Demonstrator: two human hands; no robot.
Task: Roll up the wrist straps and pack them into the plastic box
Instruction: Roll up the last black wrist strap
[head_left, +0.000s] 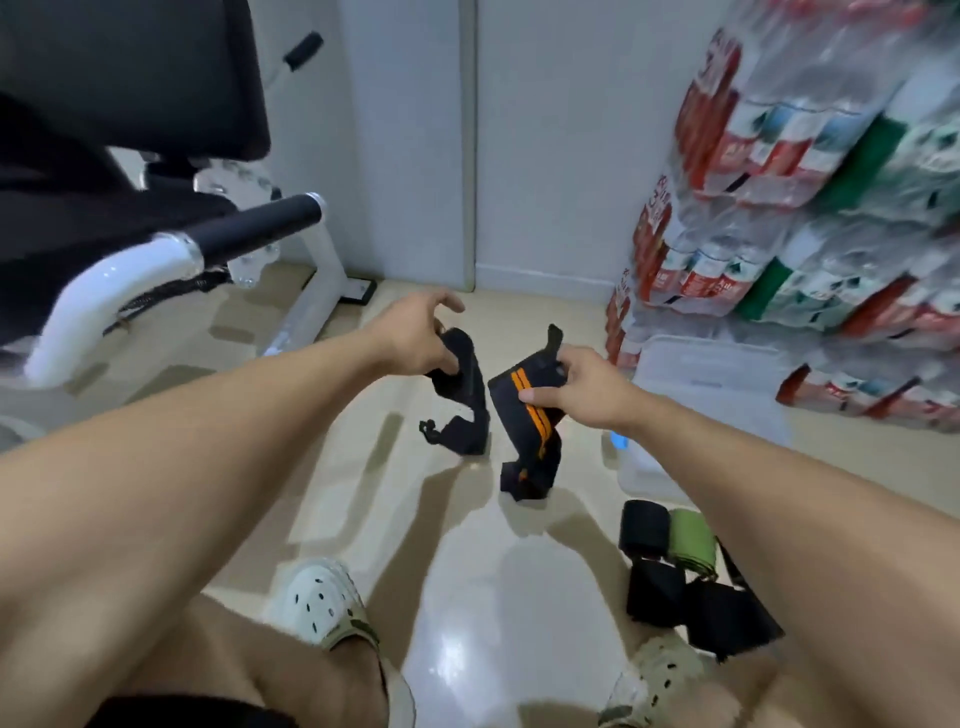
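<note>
Straps are the worry: two hang unrolled above the floor, one in each hand. The left hand (415, 338) has its grip closed on the plain black strap (464, 395), thumb and fingers pinching its upper end while the tail droops. The right hand (582, 387) has its grip closed on the black strap with orange stripes (524, 415), whose lower part is crumpled. With both hands full, I judge neither strap can be rolled tightly; one would have to be put down first, or the loose tails could tangle or slip from a light pinch. The frame is blurred, so how firm each hold is I cannot tell.

The plastic box (644, 475) sits on the floor just right of the striped strap, partly hidden by the right forearm. Its lid (717, 384) lies beyond the box. A loosely wound roll might spring open before reaching the box.

Count: two straps in hand. Near side of the box, a pile of rolled wraps (675, 571) lies on the floor, about four black and one green, though overlap makes that uncertain. One box, one lid
</note>
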